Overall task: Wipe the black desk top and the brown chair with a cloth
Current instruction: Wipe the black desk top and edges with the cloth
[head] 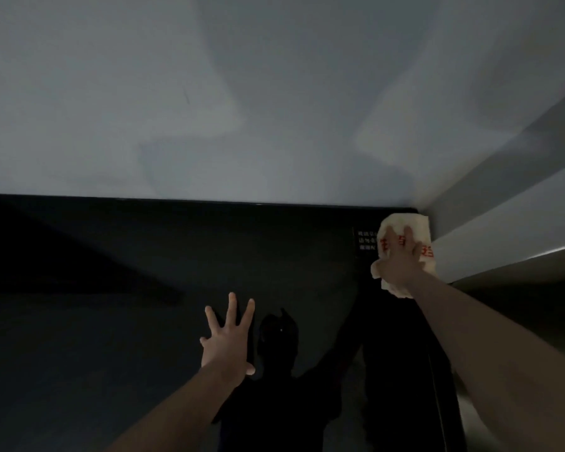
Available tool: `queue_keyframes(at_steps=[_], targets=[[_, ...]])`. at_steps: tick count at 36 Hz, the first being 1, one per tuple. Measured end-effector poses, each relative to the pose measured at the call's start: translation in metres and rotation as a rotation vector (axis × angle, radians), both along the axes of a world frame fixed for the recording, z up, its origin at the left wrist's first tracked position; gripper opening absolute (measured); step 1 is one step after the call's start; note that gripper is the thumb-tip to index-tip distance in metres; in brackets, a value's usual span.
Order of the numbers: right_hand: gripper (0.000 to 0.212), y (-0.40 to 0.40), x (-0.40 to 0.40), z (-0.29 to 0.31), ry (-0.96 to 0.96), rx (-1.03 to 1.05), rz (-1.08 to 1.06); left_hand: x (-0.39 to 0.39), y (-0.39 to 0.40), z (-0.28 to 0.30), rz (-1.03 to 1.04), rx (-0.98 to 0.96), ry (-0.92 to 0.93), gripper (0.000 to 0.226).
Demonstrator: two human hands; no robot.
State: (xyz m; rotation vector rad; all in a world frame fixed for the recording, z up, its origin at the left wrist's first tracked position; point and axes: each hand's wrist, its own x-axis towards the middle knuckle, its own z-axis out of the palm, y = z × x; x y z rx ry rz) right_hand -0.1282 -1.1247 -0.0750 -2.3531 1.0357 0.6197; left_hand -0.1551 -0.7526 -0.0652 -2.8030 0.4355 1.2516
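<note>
The black desk top (118, 321) fills the lower half of the view and ends at a white wall. My right hand (400, 259) presses a cream cloth with red print (408, 225) flat onto the desk's far right corner, fingers spread over it. My left hand (227, 337) lies flat on the desk near the middle, fingers spread, holding nothing. The brown chair is not in view.
A white wall (242, 109) rises behind the desk and a grey-white side wall or ledge (503, 230) closes the right side. A small label with white text (366, 241) sits on the desk next to the cloth. My shadow falls across the desk.
</note>
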Motion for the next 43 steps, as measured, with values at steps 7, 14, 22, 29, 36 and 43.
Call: queue_keyframes(at_steps=[7, 14, 22, 29, 36, 43], targets=[[0.09, 0.052, 0.033, -0.008, 0.018, -0.105, -0.018, 0.007, 0.002, 0.004, -0.066, 0.028, 0.011, 0.134], [0.09, 0.159, 0.044, 0.003, 0.035, -0.012, 0.304, 0.023, 0.026, 0.013, -0.24, -0.012, 0.008, 0.126], [0.1, 0.205, 0.024, 0.009, -0.101, 0.02, 0.203, 0.093, 0.142, 0.031, -0.157, -0.181, -0.012, 0.111], [0.098, 0.226, 0.0, -0.002, -0.043, -0.06, 0.046, 0.148, 0.258, 0.03, -0.043, 0.019, -0.019, 0.13], [0.1, 0.226, 0.002, -0.009, -0.014, -0.06, 0.021, 0.151, 0.27, 0.015, 0.002, -0.019, -0.022, 0.138], [0.092, 0.199, 0.032, -0.008, -0.02, -0.113, 0.03, 0.153, 0.274, 0.009, 0.033, -0.058, -0.019, 0.14]])
